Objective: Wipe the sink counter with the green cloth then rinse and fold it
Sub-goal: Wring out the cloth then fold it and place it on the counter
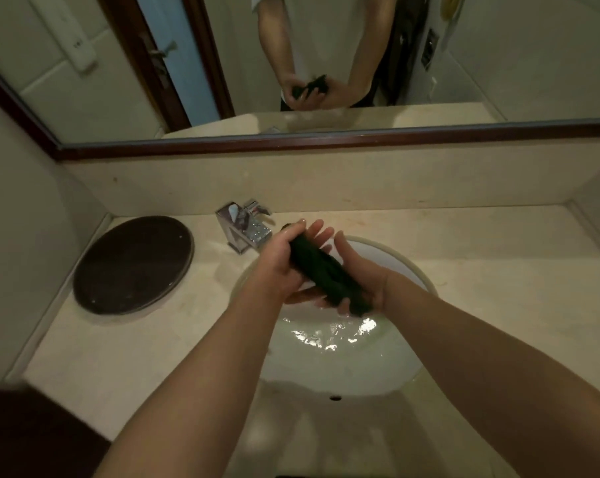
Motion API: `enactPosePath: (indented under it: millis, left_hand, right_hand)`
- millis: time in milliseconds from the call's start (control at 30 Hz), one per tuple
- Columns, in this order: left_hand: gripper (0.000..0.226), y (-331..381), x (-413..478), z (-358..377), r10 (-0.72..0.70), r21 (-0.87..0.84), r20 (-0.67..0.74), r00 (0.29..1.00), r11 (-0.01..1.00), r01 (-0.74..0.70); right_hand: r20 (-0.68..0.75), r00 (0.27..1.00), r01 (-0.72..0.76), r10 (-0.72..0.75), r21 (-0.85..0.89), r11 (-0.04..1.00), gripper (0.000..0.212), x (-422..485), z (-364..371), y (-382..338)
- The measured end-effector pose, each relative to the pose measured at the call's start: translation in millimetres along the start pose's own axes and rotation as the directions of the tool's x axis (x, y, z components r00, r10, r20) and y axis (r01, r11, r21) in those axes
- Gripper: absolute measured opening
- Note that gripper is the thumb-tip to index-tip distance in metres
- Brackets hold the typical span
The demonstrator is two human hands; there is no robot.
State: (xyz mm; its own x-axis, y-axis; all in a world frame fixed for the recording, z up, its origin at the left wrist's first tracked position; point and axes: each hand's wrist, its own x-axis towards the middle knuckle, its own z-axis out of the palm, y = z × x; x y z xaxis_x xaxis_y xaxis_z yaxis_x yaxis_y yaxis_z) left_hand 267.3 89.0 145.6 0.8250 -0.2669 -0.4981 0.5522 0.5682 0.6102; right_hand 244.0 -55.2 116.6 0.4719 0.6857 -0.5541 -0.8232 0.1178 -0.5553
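Note:
The green cloth [329,276], dark and rolled into a thick twisted bundle, is held over the white sink basin [408,270]. My left hand [277,262] grips its upper end, fingers curled round it near the faucet. My right hand [360,270] cups the lower end from the right, palm up, with its fingers fairly straight under the roll. Water stands in the bottom of the basin. The beige sink counter [481,257] surrounds the basin.
A chrome faucet [246,229] stands at the basin's back left. A round dark tray [133,263] lies on the counter's left side. A framed mirror [326,139] spans the back wall above a low backsplash. A dark object sits at the bottom left corner.

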Motion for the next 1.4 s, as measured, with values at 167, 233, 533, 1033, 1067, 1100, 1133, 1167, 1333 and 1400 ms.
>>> enactPosePath:
  millis: [167, 233, 533, 1033, 1067, 1100, 1133, 1167, 1333, 1400]
  left_hand:
    - [0.017, -1, -5, 10, 0.009, 0.079, -0.057, 0.998, 0.997, -0.004]
    - [0.028, -2, -2, 13, -0.009, 0.053, -0.117, 0.993, 0.998, 0.015]
    - [0.035, -7, 20, 26, -0.056, -0.006, -0.476, 0.878, 0.998, 0.060]
    - [0.082, 17, -40, 7, 0.514, 0.801, 0.554, 0.655, -0.112, -0.589]
    - [0.080, 19, -42, 7, 0.486, 0.770, 0.635, 0.600, -0.340, -0.540]
    - [0.073, 21, -41, 7, 0.469, 0.709, 0.703, 0.534, -0.525, -0.471]
    - [0.062, 23, -39, 7, 0.454, 0.637, 0.762, 0.462, -0.651, -0.412]
    - [0.049, 25, -36, 8, 0.430, 0.565, 0.817, 0.385, -0.731, -0.383]
    - [0.019, 41, -30, 25, 0.238, 0.378, 0.889, 0.392, -0.863, -0.334]
    - [0.023, 41, -32, 30, 0.244, 0.434, 0.791, 0.562, -0.870, -0.234]
  right_hand:
    - [-0.033, 0.988, -0.149, 0.150, -0.447, 0.882, 0.039, -16, 2, -16]
    - [-0.219, 0.974, -0.185, 0.050, -0.653, 0.734, 0.021, -17, 14, -21]
    - [-0.238, 0.741, -0.413, -0.628, -0.898, -0.148, 0.023, 1, 18, -7]
    - [-0.084, 0.994, 0.051, -0.074, -0.251, 0.967, 0.031, -53, 13, -71]
    - [-0.044, 0.998, 0.025, -0.036, -0.211, 0.977, 0.031, -54, 15, -72]
    - [-0.009, 1.000, -0.002, 0.001, -0.200, 0.980, 0.031, -56, 19, -72]
    - [0.018, 0.999, -0.032, 0.036, -0.210, 0.977, 0.031, -57, 23, -70]
    - [0.028, 0.997, -0.060, 0.068, -0.234, 0.970, 0.030, -58, 28, -69]
    - [-0.204, 0.977, -0.139, 0.055, -0.422, 0.896, 0.037, -57, 46, -68]
    - [-0.358, 0.930, -0.139, -0.090, -0.565, 0.813, 0.043, -59, 48, -69]
